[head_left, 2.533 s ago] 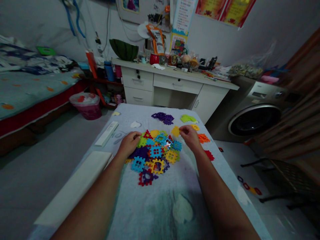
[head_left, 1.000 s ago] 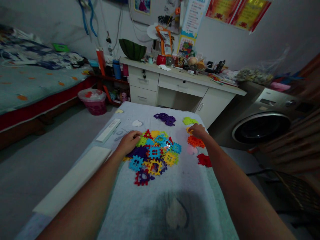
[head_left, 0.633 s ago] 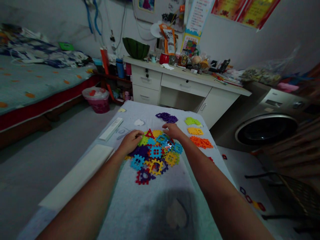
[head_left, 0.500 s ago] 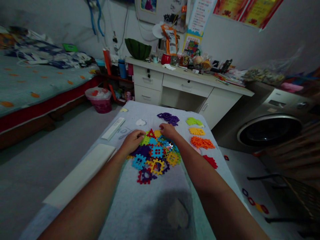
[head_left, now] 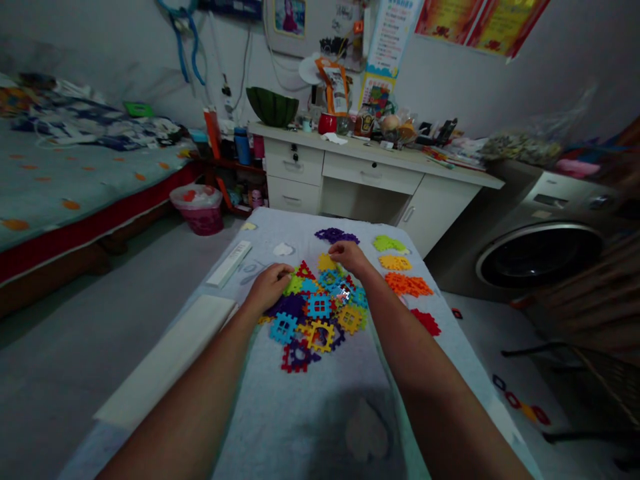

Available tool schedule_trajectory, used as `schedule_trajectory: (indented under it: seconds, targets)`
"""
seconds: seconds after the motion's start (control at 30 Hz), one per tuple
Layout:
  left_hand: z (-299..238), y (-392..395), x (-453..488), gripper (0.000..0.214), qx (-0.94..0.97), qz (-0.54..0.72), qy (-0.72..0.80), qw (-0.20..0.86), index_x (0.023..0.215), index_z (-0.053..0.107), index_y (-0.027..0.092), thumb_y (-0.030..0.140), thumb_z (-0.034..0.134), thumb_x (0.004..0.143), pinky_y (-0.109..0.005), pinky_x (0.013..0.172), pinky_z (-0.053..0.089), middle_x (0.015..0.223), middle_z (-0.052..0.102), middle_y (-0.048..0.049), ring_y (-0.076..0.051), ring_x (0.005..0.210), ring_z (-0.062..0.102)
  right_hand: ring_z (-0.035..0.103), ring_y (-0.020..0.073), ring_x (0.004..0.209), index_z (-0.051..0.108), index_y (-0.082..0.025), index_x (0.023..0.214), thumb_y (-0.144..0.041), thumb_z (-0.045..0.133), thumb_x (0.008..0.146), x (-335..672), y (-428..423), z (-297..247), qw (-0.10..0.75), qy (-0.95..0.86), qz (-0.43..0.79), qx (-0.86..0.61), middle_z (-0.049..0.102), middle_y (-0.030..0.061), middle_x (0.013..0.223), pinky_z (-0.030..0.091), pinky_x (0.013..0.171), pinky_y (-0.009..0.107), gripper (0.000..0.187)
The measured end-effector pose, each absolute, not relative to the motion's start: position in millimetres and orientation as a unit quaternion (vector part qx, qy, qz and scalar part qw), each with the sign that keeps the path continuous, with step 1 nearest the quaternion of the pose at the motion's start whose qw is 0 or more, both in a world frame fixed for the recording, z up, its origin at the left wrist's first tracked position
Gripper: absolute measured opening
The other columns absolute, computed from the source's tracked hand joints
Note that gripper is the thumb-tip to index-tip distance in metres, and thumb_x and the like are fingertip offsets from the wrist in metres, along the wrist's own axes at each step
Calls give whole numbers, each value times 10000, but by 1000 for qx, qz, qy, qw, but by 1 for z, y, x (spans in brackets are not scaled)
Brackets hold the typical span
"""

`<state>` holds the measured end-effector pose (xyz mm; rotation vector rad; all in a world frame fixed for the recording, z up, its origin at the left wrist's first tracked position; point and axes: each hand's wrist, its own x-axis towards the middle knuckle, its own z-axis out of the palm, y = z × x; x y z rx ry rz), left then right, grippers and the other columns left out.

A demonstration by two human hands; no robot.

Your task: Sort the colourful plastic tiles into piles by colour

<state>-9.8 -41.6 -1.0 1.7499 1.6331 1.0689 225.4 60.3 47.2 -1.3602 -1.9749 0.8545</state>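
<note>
A mixed pile of coloured plastic puzzle tiles (head_left: 315, 307) lies on a cloth-covered table (head_left: 320, 413). My left hand (head_left: 267, 288) rests curled on the pile's left edge, its fingertips on a green tile. My right hand (head_left: 350, 257) is at the pile's far side, fingers pinched on a yellow tile (head_left: 326, 262). Sorted groups lie beyond and to the right: purple tiles (head_left: 336, 235), green tiles (head_left: 389, 243), yellow-orange tiles (head_left: 395, 263), orange tiles (head_left: 407, 285) and a red tile (head_left: 426, 321).
A white strip (head_left: 230, 263) and a white board (head_left: 167, 360) lie along the table's left edge. A white desk (head_left: 370, 175) with clutter stands behind, a washing machine (head_left: 540, 247) to the right, a bed (head_left: 75, 180) and a pink bin (head_left: 199, 208) to the left. Loose tiles (head_left: 520, 400) lie on the floor.
My right hand went out to the yellow-orange group on the right, came back to the far side of the pile and now pinches a yellow tile. My left hand stayed put.
</note>
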Motion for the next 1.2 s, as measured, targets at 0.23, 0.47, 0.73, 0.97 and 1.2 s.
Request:
schedule_trajectory:
  seconds: [0.23, 0.47, 0.73, 0.97, 1.2]
  targets:
    - [-3, -41, -11, 296, 640, 400, 598, 268, 983, 676, 210, 359, 525, 776, -365, 885, 496, 981, 705, -45, -223, 940, 640, 571, 120, 655, 676, -160, 776, -179, 621, 665, 316, 65, 68, 370, -692, 259, -563, 662, -7, 729, 439, 646, 233, 125]
    - [-8, -37, -14, 318, 643, 389, 604, 265, 997, 679, 200, 373, 532, 774, -367, 874, 490, 1008, 704, -58, -225, 933, 641, 559, 124, 619, 690, -144, 810, -150, 607, 679, 423, 76, 63, 348, -583, 116, -725, 673, 27, 749, 424, 599, 235, 155]
    - [-14, -35, -16, 310, 645, 394, 595, 272, 995, 681, 206, 374, 533, 781, -359, 859, 499, 985, 717, -49, -222, 937, 649, 592, 131, 608, 714, -144, 819, -115, 606, 683, 449, 76, 40, 275, -557, 74, -780, 670, 20, 680, 440, 584, 223, 175]
    - [-14, -36, -16, 312, 651, 390, 595, 264, 1009, 678, 209, 378, 522, 797, -352, 864, 495, 1013, 714, -51, -221, 939, 653, 630, 145, 690, 727, -133, 833, -32, 606, 672, 445, 72, 34, 190, -580, 59, -790, 714, 61, 803, 439, 593, 216, 225]
    - [-14, -36, -16, 309, 648, 390, 598, 267, 1016, 672, 207, 365, 517, 800, -361, 864, 497, 1007, 710, -54, -222, 933, 651, 640, 151, 694, 753, -148, 906, -24, 579, 693, 445, 69, 35, 176, -599, 76, -778, 727, 63, 849, 465, 635, 232, 302]
